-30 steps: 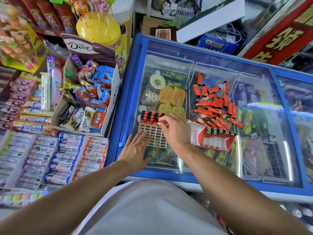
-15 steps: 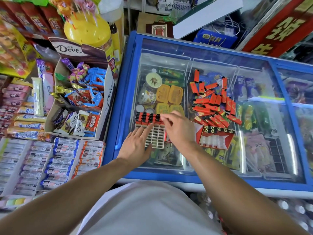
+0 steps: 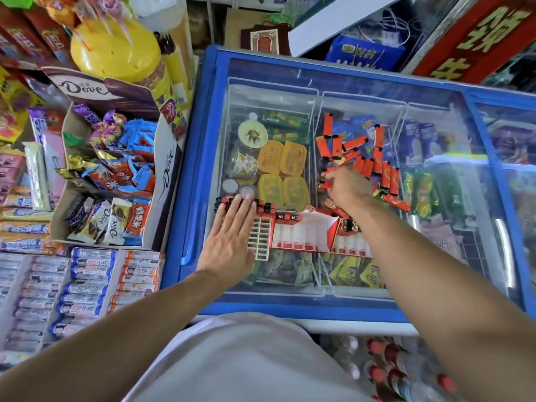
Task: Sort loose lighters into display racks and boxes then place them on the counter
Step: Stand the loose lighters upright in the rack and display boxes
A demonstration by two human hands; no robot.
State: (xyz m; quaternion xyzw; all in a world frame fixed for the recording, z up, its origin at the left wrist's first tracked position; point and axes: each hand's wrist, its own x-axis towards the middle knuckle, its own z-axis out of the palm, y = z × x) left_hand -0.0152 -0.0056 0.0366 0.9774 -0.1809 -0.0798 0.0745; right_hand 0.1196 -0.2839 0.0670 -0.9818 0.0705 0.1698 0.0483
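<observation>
Your right hand (image 3: pixel 346 190) left rack (image 3: pixel 259 238) for loose lighters (image 3: pixel 366 158) beyond, fingers curled, grip unclear; left hand (image 3: pixel 232 238) flat steadying rack. Next refill.

You can read "Dove" in white script on the brown flap of the candy box (image 3: pixel 95 89) at your left, and again, turned sideways, on its white side wall (image 3: pixel 167 166). A chocolate bar (image 3: pixel 114 224) at the front of that box also says "Dove". The red sign (image 3: pixel 487 39) at top right bears large yellow Chinese characters. The blue bag (image 3: pixel 365 53) behind the freezer carries yellow Chinese print, too small for you to make out.
</observation>
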